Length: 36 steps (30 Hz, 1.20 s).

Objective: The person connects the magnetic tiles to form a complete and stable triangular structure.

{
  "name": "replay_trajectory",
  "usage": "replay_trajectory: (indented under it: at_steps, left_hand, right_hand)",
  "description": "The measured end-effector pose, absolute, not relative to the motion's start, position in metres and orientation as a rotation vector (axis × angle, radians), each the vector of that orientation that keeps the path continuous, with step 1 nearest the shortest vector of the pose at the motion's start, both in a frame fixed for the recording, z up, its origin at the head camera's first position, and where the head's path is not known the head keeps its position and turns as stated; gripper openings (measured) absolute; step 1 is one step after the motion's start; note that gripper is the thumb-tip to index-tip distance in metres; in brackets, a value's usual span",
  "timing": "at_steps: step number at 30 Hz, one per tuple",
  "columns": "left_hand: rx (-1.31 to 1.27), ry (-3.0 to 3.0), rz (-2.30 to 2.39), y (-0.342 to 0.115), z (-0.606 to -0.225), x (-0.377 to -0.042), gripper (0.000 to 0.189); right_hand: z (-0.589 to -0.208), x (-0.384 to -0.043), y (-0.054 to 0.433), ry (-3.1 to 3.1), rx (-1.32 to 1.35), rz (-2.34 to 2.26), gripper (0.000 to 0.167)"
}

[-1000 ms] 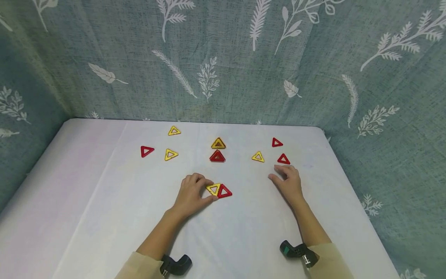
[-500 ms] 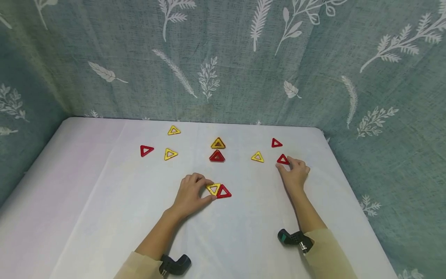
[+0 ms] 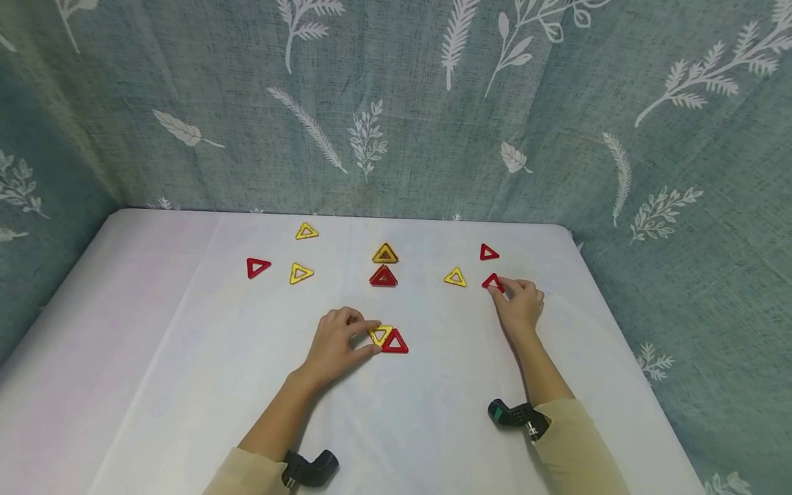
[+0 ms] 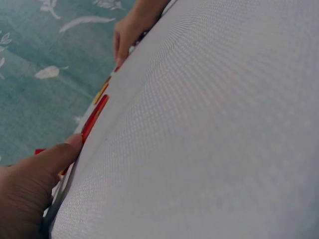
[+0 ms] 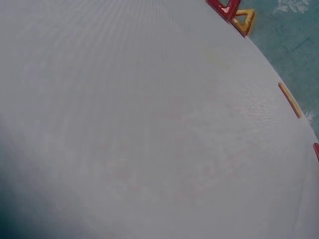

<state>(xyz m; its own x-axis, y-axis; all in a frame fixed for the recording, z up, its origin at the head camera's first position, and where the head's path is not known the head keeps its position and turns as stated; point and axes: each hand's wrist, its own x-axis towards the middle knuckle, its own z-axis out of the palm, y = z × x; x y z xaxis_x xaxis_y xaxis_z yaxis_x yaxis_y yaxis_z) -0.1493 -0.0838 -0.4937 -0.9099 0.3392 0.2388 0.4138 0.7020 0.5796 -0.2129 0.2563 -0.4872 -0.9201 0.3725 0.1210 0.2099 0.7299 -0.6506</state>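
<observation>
In the head view my left hand (image 3: 337,344) pinches a yellow triangular tile (image 3: 387,330) between thumb and fingers, near the middle of the white table. A red triangular tile (image 3: 396,350) lies edge to edge with it on the right. Seen from the left wrist, the thumb tip (image 4: 75,142) is right at the red tile's edge (image 4: 94,119). Farther right, my right hand (image 3: 521,306) holds another red triangular tile (image 3: 489,279) by its right side with thumb and fingertips. The right wrist view does not show that hand.
Ahead in the middle stand overlapping yellow tiles (image 3: 386,260) and red tiles (image 3: 383,282). A yellow tile (image 3: 454,283) and a red tile (image 3: 489,257) lie at right. Left are a red tile (image 3: 250,268) and two yellow ones (image 3: 294,275). A patterned green cloth (image 3: 396,137) rises behind.
My right hand has reached the near red tile at right, gripped it and shifted it slightly left. The red tile beside my left hand has turned slightly; that hand has stayed nearly in place.
</observation>
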Motion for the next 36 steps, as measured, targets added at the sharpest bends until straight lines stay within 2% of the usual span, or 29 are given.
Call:
replay_trajectory:
  at_steps: [13, 25, 36]
  left_hand:
    - [-0.661, -2.831, -0.955, -0.086, -0.495, -0.150, 0.043]
    - [-0.421, -2.799, -0.908, -0.076, -0.497, -0.149, 0.053]
    - [-0.475, -2.821, -0.992, -0.079, -0.495, -0.150, 0.046]
  right_hand:
    - [-0.486, -0.194, 0.252, -2.753, -0.306, 0.968, 0.040]
    - [-0.487, -0.168, 0.233, -2.770, -0.186, 1.018, 0.037]
    - [-0.487, -0.164, 0.221, -2.756, -0.041, 1.062, 0.033]
